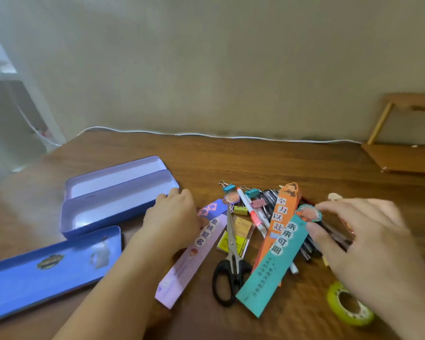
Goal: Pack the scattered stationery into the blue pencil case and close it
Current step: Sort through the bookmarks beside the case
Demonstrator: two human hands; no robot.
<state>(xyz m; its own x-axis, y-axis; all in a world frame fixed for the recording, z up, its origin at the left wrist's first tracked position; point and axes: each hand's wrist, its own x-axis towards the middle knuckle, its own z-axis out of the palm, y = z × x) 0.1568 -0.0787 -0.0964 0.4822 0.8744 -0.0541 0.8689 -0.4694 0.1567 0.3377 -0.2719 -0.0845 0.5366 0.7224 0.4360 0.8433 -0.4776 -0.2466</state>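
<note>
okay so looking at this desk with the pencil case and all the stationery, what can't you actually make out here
Head view only:
- Pens: mostly buried under the orange bookmark and teal bookmark; count unclear.
- Right hand: motion-blurred, so whether it touches anything is unclear.
- Tape roll: partly covered by that hand's wrist.
- Case lid: cut off by the left edge.
- Small bookmark print: too fine to read.
</note>
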